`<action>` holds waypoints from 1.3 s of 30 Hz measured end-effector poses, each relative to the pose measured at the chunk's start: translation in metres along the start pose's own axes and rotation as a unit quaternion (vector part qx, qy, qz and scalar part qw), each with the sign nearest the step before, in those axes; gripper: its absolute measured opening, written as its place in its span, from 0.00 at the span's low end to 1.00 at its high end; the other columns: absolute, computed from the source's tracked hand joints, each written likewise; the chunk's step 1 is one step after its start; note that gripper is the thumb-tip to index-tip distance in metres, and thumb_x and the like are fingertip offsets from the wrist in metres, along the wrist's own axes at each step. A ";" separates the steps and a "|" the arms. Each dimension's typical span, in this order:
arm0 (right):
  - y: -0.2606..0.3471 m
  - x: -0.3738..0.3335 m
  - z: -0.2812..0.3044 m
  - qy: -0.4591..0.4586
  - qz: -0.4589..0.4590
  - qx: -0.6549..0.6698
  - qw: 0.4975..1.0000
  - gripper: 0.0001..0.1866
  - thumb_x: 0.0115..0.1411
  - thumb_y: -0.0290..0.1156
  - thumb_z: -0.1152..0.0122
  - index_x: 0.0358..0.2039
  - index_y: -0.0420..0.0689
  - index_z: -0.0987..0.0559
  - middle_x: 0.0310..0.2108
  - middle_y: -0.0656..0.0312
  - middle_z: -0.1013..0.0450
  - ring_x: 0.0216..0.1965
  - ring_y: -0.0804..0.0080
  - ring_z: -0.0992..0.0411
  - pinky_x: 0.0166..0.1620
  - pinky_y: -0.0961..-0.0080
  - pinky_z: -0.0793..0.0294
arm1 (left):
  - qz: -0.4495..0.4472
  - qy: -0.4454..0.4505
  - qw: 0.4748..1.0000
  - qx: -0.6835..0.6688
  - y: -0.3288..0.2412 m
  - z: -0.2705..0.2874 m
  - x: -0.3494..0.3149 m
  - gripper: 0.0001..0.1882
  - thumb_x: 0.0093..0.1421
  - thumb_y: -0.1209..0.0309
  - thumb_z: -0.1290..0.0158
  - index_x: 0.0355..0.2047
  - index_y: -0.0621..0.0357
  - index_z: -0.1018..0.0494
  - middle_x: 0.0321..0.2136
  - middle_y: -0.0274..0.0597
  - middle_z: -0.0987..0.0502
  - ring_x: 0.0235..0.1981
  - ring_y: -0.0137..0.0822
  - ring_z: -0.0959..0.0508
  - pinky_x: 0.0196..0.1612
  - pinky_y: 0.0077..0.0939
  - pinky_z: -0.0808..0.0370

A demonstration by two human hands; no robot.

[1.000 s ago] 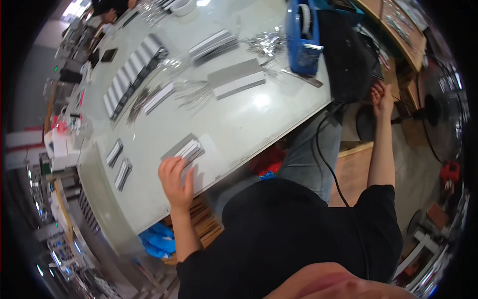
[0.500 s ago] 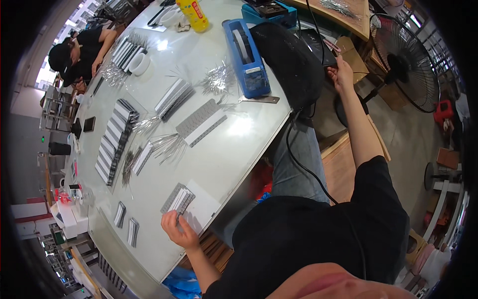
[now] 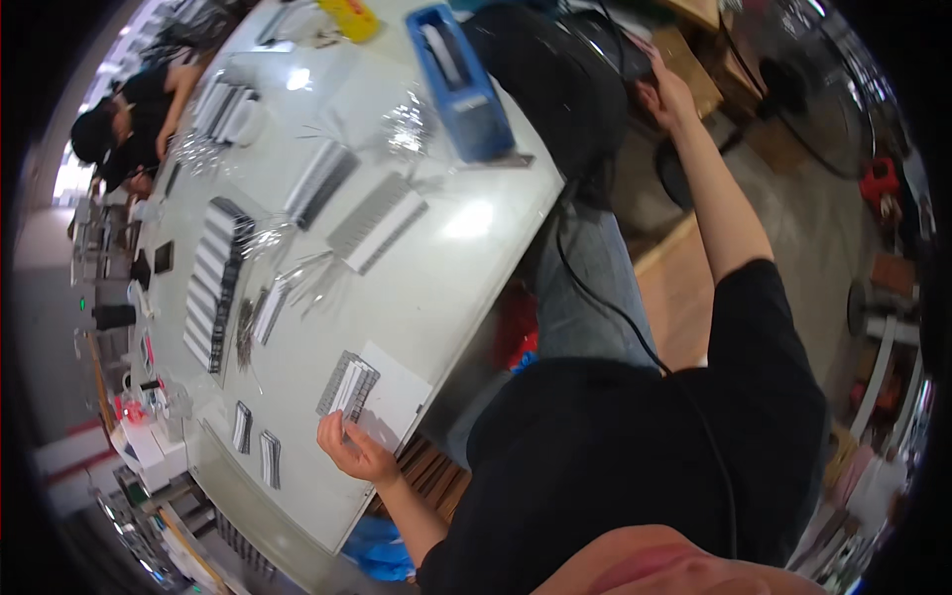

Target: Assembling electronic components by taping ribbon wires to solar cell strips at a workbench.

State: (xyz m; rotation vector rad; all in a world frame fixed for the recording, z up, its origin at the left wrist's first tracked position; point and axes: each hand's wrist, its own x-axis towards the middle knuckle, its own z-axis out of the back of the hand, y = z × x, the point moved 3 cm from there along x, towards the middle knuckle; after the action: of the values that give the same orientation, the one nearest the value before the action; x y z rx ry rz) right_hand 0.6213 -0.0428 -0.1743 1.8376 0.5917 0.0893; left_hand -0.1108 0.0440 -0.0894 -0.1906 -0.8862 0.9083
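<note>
My left hand (image 3: 355, 451) rests at the near edge of the table, fingers loosely apart, its fingertips at the lower end of a small stack of grey-and-white strips (image 3: 349, 385). That stack lies partly on a white card (image 3: 399, 382). Off the table's right side, my right hand (image 3: 668, 96) reaches out beside a dark flat object (image 3: 607, 42). Its fingers are curled, and blur hides what is between them. Two small strip bundles (image 3: 270, 458) lie left of my left hand.
A grey-and-white sheet (image 3: 379, 223), a long striped stack (image 3: 210, 288) and loose silvery wires (image 3: 407, 124) lie across the table. A blue tape dispenser (image 3: 461, 89) stands by a black bag (image 3: 545, 79). A black cable (image 3: 605, 297) crosses my lap. Another person (image 3: 129, 119) sits far left.
The whole view has shifted and blurred, with table items appearing further left. My right hand has moved farther out beside the dark object. My left hand stays by the strip stack.
</note>
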 end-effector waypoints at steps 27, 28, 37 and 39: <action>-0.115 -0.263 0.210 0.031 -0.366 -0.075 0.927 0.25 0.73 0.53 0.53 0.31 0.46 0.21 0.27 0.62 0.22 0.28 0.77 0.25 0.31 0.79 0.26 | 0.098 -0.074 0.991 -0.061 0.010 0.008 -0.003 0.12 0.73 0.75 0.56 0.49 0.71 0.27 0.47 0.50 0.25 0.48 0.42 0.25 0.56 0.34 0.29; -0.125 -0.262 0.207 0.043 -0.366 -0.078 0.927 0.25 0.73 0.53 0.53 0.31 0.46 0.21 0.27 0.62 0.22 0.28 0.77 0.25 0.31 0.79 0.26 | 0.100 -0.085 0.990 -0.055 0.010 0.009 -0.003 0.12 0.73 0.75 0.56 0.49 0.71 0.27 0.47 0.50 0.25 0.48 0.42 0.25 0.56 0.34 0.29; -0.121 -0.285 0.094 0.353 -0.093 -0.786 0.499 0.16 0.64 0.40 0.49 0.37 0.44 0.17 0.36 0.44 0.20 0.38 0.47 0.21 0.39 0.53 0.24 | 0.019 -0.096 0.995 -0.032 0.001 0.019 -0.016 0.09 0.66 0.80 0.51 0.45 0.70 0.26 0.44 0.54 0.24 0.48 0.52 0.25 0.58 0.47 0.29; -0.096 -0.326 0.061 0.497 -0.046 -0.798 0.337 0.13 0.63 0.38 0.45 0.37 0.45 0.16 0.33 0.48 0.19 0.38 0.53 0.19 0.39 0.57 0.23 | -0.003 -0.109 0.994 -0.012 -0.021 0.027 -0.010 0.10 0.63 0.79 0.51 0.43 0.69 0.25 0.42 0.53 0.23 0.46 0.53 0.24 0.57 0.52 0.28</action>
State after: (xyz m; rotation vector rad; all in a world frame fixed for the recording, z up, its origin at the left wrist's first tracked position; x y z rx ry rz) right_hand 0.3253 -0.2167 -0.2091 -0.4918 0.8336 1.2885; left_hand -0.1209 0.0182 -0.0676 -0.1095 -1.1002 0.9256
